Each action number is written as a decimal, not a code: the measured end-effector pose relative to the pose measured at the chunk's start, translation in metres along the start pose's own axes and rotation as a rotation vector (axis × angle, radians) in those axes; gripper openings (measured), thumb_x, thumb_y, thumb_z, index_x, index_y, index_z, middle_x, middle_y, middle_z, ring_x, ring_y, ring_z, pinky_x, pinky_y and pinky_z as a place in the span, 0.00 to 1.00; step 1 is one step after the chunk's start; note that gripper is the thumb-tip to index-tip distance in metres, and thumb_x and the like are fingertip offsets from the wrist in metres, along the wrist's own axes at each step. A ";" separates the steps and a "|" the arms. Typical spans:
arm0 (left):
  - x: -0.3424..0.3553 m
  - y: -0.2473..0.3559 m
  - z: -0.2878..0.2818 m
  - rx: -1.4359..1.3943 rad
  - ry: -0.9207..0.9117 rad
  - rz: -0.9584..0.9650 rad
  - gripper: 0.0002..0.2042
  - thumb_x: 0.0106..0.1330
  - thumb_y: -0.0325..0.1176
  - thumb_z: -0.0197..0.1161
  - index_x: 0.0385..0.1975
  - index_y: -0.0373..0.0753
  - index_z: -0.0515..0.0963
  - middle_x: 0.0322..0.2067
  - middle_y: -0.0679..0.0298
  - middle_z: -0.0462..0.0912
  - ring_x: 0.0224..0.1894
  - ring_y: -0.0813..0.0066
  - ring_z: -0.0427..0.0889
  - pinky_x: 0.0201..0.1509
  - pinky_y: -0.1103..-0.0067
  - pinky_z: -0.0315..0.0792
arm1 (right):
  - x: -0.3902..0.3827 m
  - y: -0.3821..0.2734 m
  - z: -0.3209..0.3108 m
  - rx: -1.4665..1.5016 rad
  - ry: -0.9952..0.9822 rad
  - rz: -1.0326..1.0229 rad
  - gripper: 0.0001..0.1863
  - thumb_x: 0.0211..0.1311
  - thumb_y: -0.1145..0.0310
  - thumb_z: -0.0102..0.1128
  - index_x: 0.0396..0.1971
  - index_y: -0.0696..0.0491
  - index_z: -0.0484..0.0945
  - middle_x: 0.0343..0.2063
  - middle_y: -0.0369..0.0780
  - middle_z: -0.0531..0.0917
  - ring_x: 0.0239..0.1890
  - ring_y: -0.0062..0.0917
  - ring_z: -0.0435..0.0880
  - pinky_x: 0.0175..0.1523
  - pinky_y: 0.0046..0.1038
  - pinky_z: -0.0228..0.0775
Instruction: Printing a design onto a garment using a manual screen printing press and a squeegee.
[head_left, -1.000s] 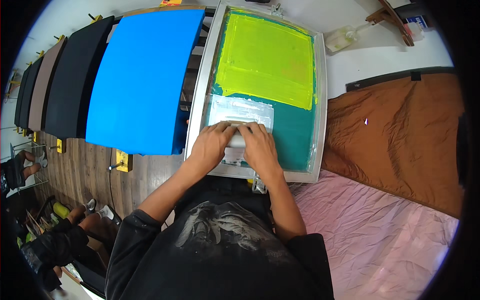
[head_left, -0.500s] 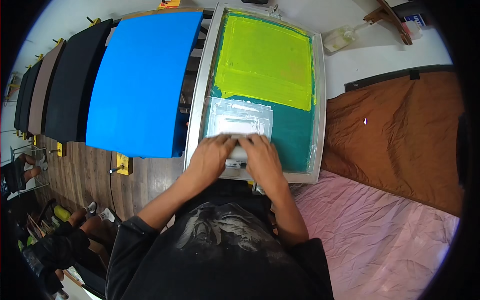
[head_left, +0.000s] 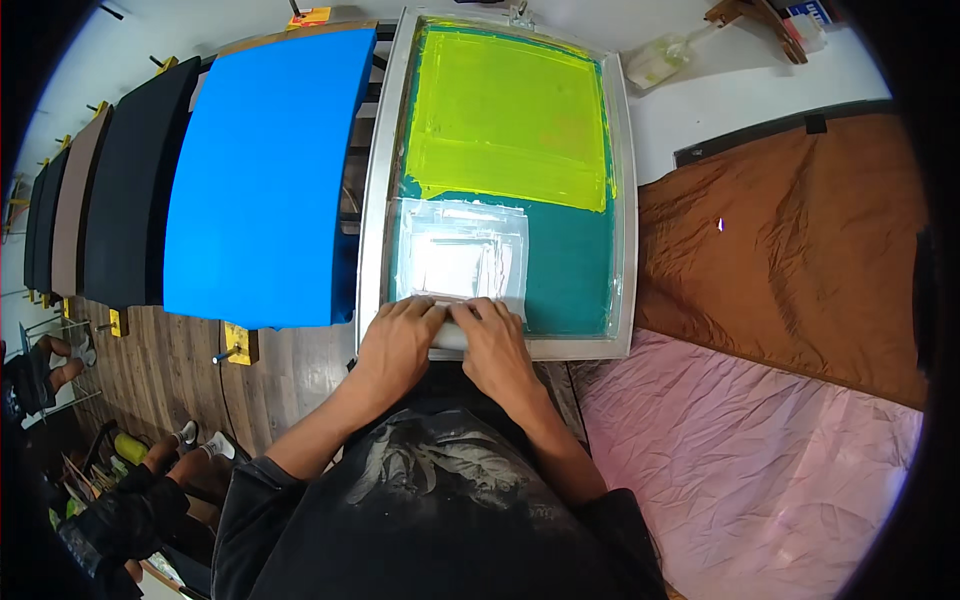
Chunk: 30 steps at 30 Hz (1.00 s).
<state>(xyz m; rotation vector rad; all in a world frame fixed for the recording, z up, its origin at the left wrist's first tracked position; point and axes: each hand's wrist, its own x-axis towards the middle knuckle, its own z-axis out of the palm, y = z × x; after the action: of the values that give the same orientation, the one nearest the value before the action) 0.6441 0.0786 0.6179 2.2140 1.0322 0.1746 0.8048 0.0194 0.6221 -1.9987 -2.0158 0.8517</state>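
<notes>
Both my hands grip a pale squeegee point(head_left: 449, 339) at the near edge of a screen-printing frame point(head_left: 624, 230). My left hand point(head_left: 393, 348) and my right hand point(head_left: 494, 350) are closed over it side by side, thumbs meeting in the middle, and they hide most of it. Just beyond my fingers lies a square of white ink point(head_left: 450, 268) on the teal mesh point(head_left: 568, 270). A large yellow-green coated area point(head_left: 510, 115) covers the far half of the screen. The squeegee's blade is hidden by my hands.
Left of the frame stands a board covered in blue fabric point(head_left: 268, 180), with black point(head_left: 135, 190) and brown point(head_left: 78, 205) ones beyond it. A yellow bracket point(head_left: 240, 344) juts from the blue one's near end. Brown cloth point(head_left: 790, 250) and pink cloth point(head_left: 750, 440) spread right. People's legs point(head_left: 200, 463) show lower left.
My hands have drawn the squeegee toward me, down to the screen's near edge. More of the white ink square shows now. The view has shifted slightly.
</notes>
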 end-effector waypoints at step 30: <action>0.088 -0.020 -0.015 0.008 0.095 -0.011 0.14 0.49 0.17 0.56 0.36 0.38 0.79 0.32 0.49 0.83 0.35 0.50 0.83 0.38 0.63 0.76 | 0.095 0.032 -0.055 -0.243 -0.147 0.027 0.21 0.45 0.80 0.56 0.44 0.53 0.78 0.39 0.46 0.81 0.48 0.42 0.77 0.51 0.45 0.62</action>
<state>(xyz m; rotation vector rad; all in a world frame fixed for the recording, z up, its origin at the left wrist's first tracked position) 0.6858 0.1589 0.6031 2.2253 1.0978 0.2727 0.8521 0.1236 0.6263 -2.1505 -2.2762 0.8154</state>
